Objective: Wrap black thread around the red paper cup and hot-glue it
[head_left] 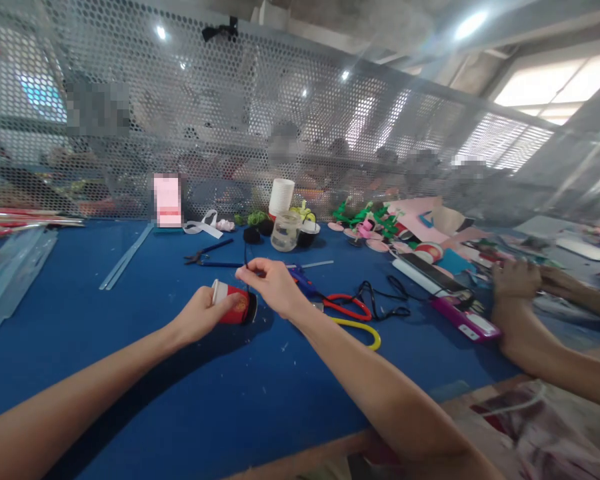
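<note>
My left hand (200, 315) is closed around a red paper cup (241, 308) with a white rim, tipped on its side just above the blue table (180, 387). Black yarn (253, 309) circles the cup's base end. Above that end, my right hand (273, 285) pinches a black strand (246, 255) between thumb and fingers. The strand appears to run up towards a black yarn ball (251, 235) further back. Beside my right forearm lie scissors with a red handle (353, 304) and a yellow handle (363, 325).
Pliers (200, 255), a clear jar (286, 235) and stacked white cups (281, 197) stand or lie behind my hands. Translucent sticks (10, 277) lie left. A black cord (380, 300) and purple power strip (463, 320) lie right, near a co-worker's hand (517, 287). Perforated metal mesh (220, 107) closes the back.
</note>
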Demonstrator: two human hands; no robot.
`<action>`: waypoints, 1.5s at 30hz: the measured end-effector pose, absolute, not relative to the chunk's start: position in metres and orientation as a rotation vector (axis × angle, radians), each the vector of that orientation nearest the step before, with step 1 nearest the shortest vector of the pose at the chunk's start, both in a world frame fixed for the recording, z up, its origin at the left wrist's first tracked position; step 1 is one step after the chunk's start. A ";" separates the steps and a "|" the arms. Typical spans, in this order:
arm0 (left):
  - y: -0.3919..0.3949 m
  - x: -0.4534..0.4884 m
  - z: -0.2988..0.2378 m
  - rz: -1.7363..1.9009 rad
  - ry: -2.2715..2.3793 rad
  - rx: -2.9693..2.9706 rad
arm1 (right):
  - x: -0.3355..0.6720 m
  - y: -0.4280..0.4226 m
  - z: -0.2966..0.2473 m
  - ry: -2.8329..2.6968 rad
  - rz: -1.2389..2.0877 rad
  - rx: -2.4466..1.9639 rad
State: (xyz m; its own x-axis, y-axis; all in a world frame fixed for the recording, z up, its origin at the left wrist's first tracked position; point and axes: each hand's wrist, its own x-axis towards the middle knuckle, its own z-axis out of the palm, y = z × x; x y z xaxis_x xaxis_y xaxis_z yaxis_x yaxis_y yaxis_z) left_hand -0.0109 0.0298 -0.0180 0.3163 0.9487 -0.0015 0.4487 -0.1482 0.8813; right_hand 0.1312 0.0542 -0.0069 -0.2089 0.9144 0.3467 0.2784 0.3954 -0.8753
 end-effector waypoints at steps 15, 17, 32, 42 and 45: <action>0.028 -0.007 -0.014 0.758 1.210 1.236 | 0.155 0.058 -0.009 -1.662 0.684 -1.108; 0.028 -0.007 -0.014 0.740 1.220 1.246 | 0.156 0.056 -0.008 -1.680 0.652 -1.124; 0.021 -0.008 -0.014 0.702 1.131 1.491 | 0.152 0.058 -0.015 -1.764 0.589 -1.140; 0.017 -0.008 -0.009 0.748 1.084 1.580 | 0.149 0.056 -0.014 -1.824 0.642 -1.193; 0.016 -0.009 -0.010 0.752 1.088 1.589 | 0.149 0.055 -0.014 -1.841 0.668 -1.197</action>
